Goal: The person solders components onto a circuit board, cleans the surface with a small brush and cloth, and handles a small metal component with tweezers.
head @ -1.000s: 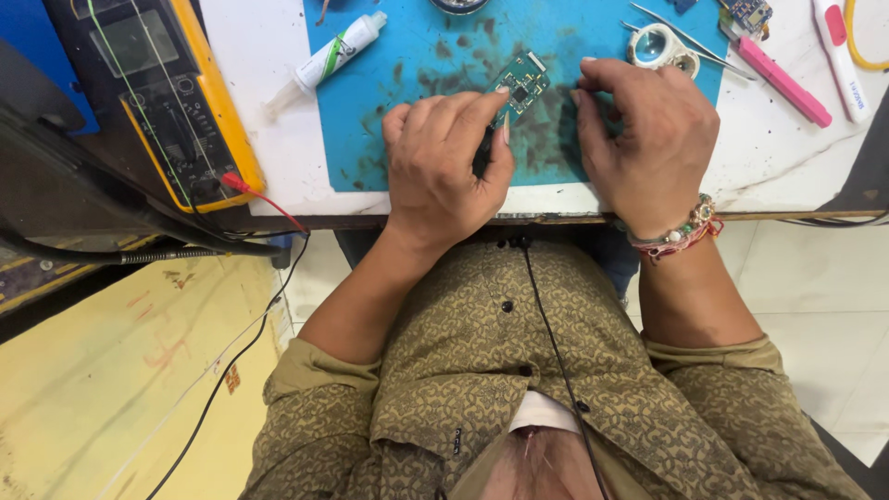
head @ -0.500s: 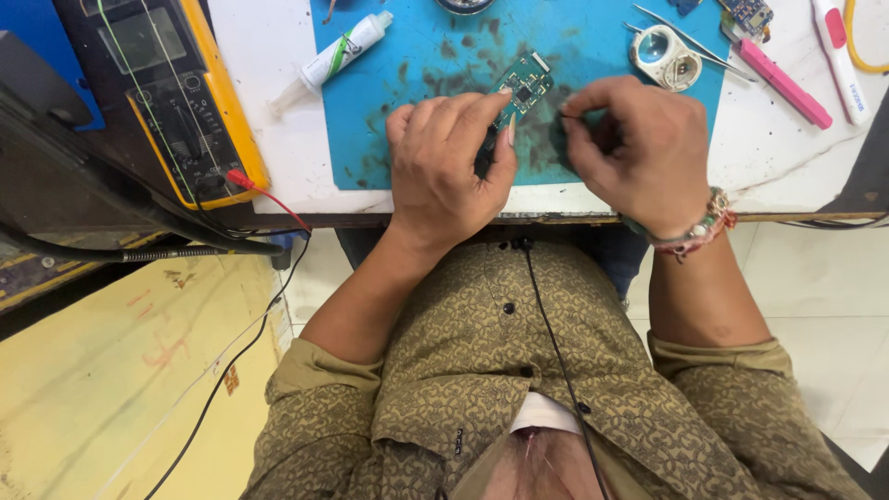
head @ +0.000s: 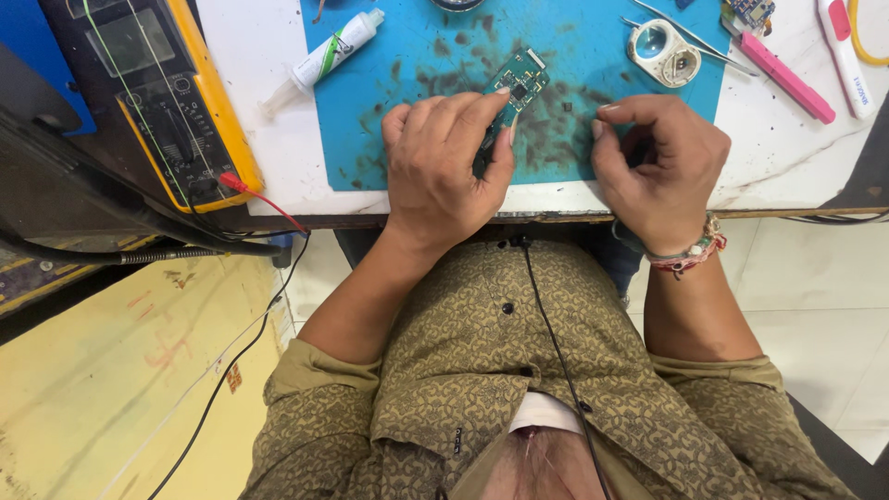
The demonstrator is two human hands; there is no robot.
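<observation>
Hands rest at the near edge of a blue work mat point(head: 407, 111) that lies on a white table point(head: 250, 83). I see the left hand point(head: 449, 162) curled over the lower end of a small green circuit board point(head: 519, 79), its fingertips point(head: 500, 93) pressing on the board and pinning it to the mat; I count this hand as grasping the board. The board lies tilted, its upper end pointing away toward the far right and clear of the hand. The right hand point(head: 657, 167) sits just beside the left, apart from the board, its fingers curled inward into a loose fist over the mat; I cannot tell whether anything is pinched inside it. A beaded band point(head: 690, 255) circles the right wrist. The mat shows dark smudges around the board. On the far left I note a yellow-cased multimeter point(head: 162, 102) with a red lead point(head: 264, 199) running off its lower corner. A white tube with a green stripe point(head: 329, 56) lies across the mat's left edge. Near the mat's far right corner sits 1 small round magnifier point(head: 662, 51), with metal tweezers point(head: 690, 37) touching it and a pink tool point(head: 785, 76) just beyond on the table. A white pen-shaped item point(head: 843, 56) lies at the far right.
</observation>
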